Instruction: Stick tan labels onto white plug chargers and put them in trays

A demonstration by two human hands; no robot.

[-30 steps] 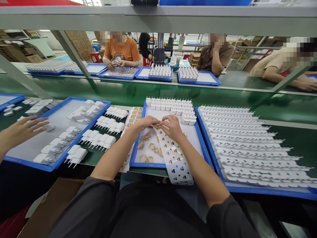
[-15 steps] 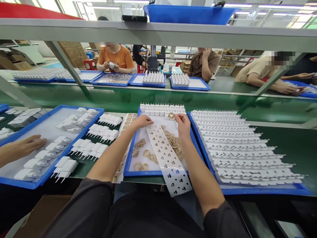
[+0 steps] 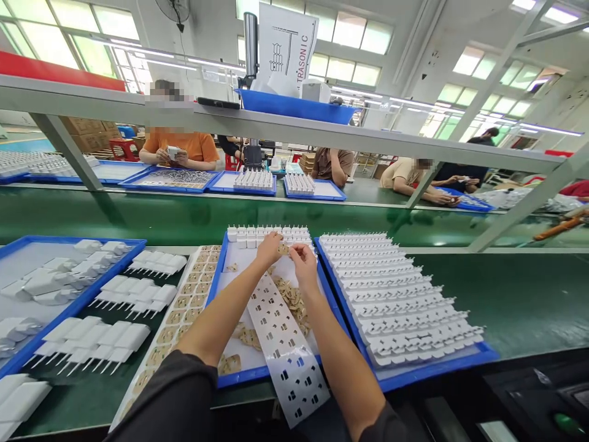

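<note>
Hands (image 3: 304, 264) closer together at tan piece (image 3: 283, 249) — green bench (image 3: 515, 294) (windows (image 3: 352, 29) beyond).

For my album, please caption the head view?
Left hand and right hand hold a tan cutout above a blue tray, near rows of white plug housings.

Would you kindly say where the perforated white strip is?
In the head view, the strip overhangs the front of the middle blue tray, tan pieces on both sides.
</note>
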